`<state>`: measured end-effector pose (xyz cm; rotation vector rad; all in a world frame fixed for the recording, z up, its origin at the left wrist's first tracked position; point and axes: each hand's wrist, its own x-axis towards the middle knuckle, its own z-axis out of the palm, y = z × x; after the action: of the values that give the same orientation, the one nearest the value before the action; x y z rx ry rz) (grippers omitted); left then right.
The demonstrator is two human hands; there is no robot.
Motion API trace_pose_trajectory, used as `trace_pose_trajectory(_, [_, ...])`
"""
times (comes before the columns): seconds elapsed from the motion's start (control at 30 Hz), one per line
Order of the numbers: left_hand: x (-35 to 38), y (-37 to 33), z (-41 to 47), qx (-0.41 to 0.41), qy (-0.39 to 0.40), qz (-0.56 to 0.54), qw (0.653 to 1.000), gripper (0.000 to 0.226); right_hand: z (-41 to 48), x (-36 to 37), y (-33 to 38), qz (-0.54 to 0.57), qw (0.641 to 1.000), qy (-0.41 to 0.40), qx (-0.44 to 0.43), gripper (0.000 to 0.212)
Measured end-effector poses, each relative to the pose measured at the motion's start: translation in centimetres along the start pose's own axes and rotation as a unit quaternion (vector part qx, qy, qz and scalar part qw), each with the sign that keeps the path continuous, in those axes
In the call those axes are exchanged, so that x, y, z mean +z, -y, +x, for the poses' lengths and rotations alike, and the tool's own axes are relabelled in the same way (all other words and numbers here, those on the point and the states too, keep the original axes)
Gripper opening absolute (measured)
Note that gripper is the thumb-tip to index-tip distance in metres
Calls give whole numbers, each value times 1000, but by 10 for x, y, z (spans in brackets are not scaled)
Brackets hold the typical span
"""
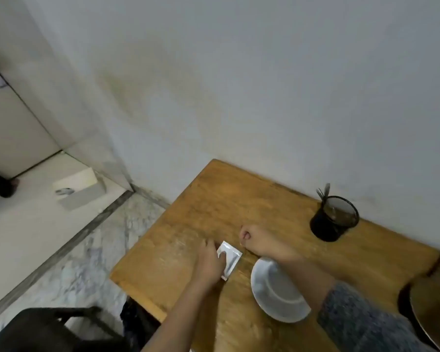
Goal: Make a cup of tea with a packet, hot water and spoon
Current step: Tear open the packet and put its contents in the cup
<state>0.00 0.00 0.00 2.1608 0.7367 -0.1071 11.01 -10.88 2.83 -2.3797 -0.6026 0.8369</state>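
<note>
1. On wooden table (188, 217), against grey wall (239, 85): white tea packet (231, 256), lying flat, just left of white cup (277, 290).
2. Left hand (210, 261) laid on packet's near-left part, fingers spread flat and pressing down, thumb tip on the wrapper; not closed around it.
3. Right hand (258, 241) just beyond packet's right edge, fingers curled together in a loose fist; whether pinching a packet corner or holding nothing, cannot tell, blurred.
4. Right forearm crossing over cup's rim, patterned sleeve (353, 316) at lower right.
5. Black mesh holder (334, 218) upright near wall, well right of packet, thin utensil handles poking out; whether any is the spoon, unclear.
6. Dark round object (427, 308) at right edge, cut off by the frame, not identifiable.
7. Dark chair (41, 331) at lower left, on marbled floor (87, 262); pale box (79, 189) further off on lighter floor.
</note>
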Motion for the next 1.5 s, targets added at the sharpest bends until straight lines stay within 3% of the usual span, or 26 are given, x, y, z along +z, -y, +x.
trace_pose_trajectory(0.13, [16, 19, -3, -6, -50, 52, 997, 39, 13, 22, -5, -5, 1000, 22, 19, 17])
trace_pose_trajectory(0.33, [25, 25, 2, -44, -53, 3, 998, 45, 27, 42, -5, -66, 996, 56, 33, 10])
trace_pose_trajectory(0.53, [23, 42, 6, -32, -40, -6, 999, 32, 36, 51, -5, -51, 996, 57, 43, 25])
trace_pose_trajectory(0.67, [16, 53, 2, 8, -14, -120, 993, 23, 30, 39, 2, -39, 994, 102, 9, 20])
trace_pose_trajectory(0.8, [-7, 42, 1, 26, 41, -267, 963, 9, 10, 8, 17, -45, 989, 142, -22, 18])
trace_pose_trajectory(0.93, [-36, -1, 7, 90, 82, -277, 953, 10, -17, -33, 36, -22, 996, 56, -66, 7])
trace_pose_trajectory(1.07, [-52, -52, 7, 163, 80, -265, 947, 4, -45, -77, 47, 6, 992, -45, -114, 10])
trace_pose_trajectory(1.27, [-56, -117, -3, 241, 67, -261, 932, 8, -84, -119, 41, 69, 981, -148, -107, 7])
trace_pose_trajectory(1.5, [-51, -157, 4, 262, 97, -273, 921, 7, -107, -152, 35, 116, 969, -206, -71, 6])
